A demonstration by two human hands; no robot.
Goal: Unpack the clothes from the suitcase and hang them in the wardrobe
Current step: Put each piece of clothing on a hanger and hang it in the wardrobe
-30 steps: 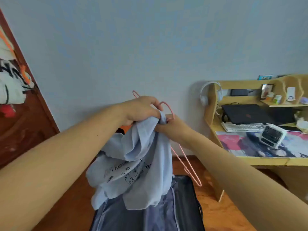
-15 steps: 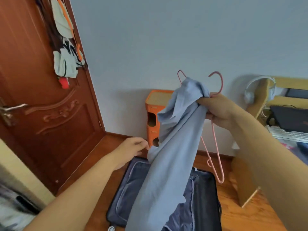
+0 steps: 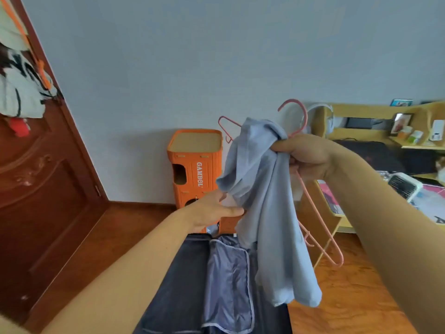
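Shirt [image 3: 262,201] bunched with pink hangers [image 3: 320,237] in your right hand [image 3: 305,157], fingers clamped round both, above the open suitcase [image 3: 216,280]; your left hand [image 3: 212,210] reaches in, fingers loose and straight. Tug now and a hanger could slip or snag cloth. Orange cabinet [image 3: 192,165] far behind, worktop [image 3: 428,203] crowding right, door [image 3: 43,189] left.

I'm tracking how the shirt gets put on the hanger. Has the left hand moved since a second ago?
Yes. The left hand has let go of the blue shirt's top and dropped lower, now open in front of the orange cabinet.
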